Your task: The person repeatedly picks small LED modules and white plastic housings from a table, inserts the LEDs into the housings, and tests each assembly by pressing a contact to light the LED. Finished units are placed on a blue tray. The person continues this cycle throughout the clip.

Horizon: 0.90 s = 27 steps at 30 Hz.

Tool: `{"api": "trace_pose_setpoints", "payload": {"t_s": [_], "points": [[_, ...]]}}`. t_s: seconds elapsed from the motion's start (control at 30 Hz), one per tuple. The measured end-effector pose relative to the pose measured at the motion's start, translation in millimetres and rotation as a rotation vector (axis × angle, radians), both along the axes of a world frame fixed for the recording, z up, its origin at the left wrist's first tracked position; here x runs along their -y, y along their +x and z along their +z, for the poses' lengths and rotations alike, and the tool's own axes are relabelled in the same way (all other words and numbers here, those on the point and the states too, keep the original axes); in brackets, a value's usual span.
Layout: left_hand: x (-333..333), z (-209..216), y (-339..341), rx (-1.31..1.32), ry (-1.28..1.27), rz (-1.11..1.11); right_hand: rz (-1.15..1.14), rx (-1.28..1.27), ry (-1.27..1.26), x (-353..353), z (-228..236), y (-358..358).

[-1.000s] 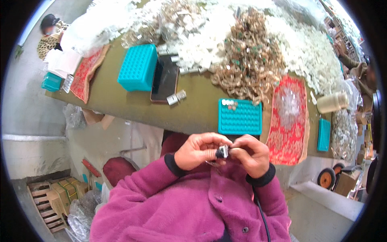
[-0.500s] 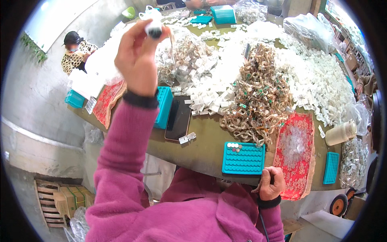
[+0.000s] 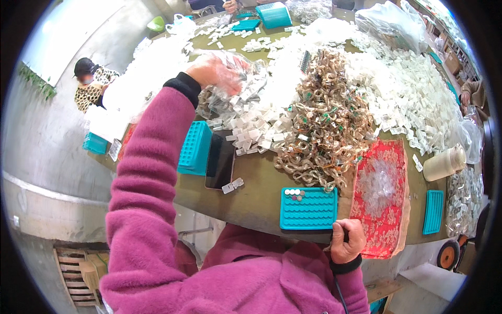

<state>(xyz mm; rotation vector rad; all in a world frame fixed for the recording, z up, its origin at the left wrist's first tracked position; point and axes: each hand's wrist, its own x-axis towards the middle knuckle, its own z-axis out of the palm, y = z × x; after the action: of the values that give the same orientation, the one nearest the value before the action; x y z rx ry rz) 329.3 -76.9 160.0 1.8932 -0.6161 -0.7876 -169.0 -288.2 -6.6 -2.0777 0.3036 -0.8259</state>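
Observation:
My left hand (image 3: 215,72), blurred by motion, is stretched out over a clear plastic bag (image 3: 250,64) of white and tan pieces. Its fingers are smeared, and anything in them cannot be made out. By the table's front edge, my right hand (image 3: 347,242) is closed, thumb against the fingers. What it grips, if anything, is hidden. Beside it lies a teal tray (image 3: 308,212) with ridged rows and several small white, grey and reddish discs (image 3: 294,192) in its upper left corner. Just behind the tray rises a heap of tan, coiled strips (image 3: 327,120) with green bits.
White plastic pieces (image 3: 408,104) cover much of the table. Left of centre are a stack of teal trays (image 3: 194,149), a dark phone (image 3: 220,159) and a loose clear case (image 3: 232,185). At right lie a red patterned cloth (image 3: 387,230) and a cream bottle (image 3: 443,163). Other people sit around.
My left hand has come down from high in front of me, where it held a small black-and-white thing, onto the plastic bag. My right hand stays closed by the tray.

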Motion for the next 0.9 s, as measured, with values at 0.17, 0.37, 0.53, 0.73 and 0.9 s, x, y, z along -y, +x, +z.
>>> {"api": "trace_pose_setpoints", "payload": {"t_s": [0.17, 0.37, 0.53, 0.73, 0.9], "points": [[-1, 18, 6, 0.882, 0.786, 0.208, -0.003, -0.013, -0.024, -1, 4, 1], [-24, -14, 16, 1.023, 0.931, 0.368, 0.003, 0.002, -0.028, -1, 4, 2], [-28, -22, 39, 0.859, 0.774, 0.359, -0.005, 0.009, -0.001, -2, 4, 2], [-74, -67, 90, 1.147, 0.664, 0.383, -0.023, 0.023, -0.091, 0, 5, 3], [-122, -118, 159, 1.288, 0.718, 0.042, 0.029, 0.053, -0.039, 2, 1, 3]]}}
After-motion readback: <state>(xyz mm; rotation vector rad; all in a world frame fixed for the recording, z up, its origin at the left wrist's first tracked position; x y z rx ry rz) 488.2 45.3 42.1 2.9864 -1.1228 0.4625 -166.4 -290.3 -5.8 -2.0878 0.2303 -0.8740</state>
